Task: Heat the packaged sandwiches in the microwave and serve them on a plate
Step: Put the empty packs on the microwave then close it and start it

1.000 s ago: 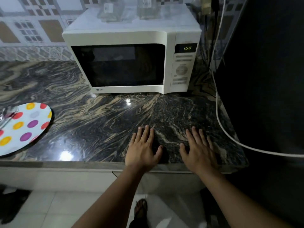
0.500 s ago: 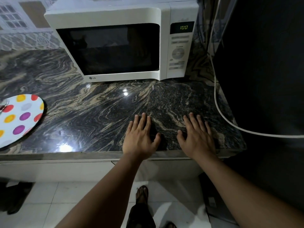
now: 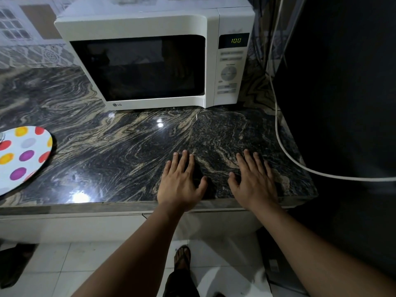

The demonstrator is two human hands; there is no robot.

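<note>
Left hand: flat on the counter, fingers straight, slightly spread, holding nothing.
Right hand: flat on counter just beside the left, fingers straight, slightly spread, holding nothing.
Microwave: beyond the fingertips, well apart; long axis left-right, door shut and facing the person, display reads 100.
Microwave contents: dark behind the glass, cannot tell.
Plate: polka-dot, far left of left fingers, partly out of view.
Sandwiches: not seen.
Cable: white, right of right fingers.
</note>
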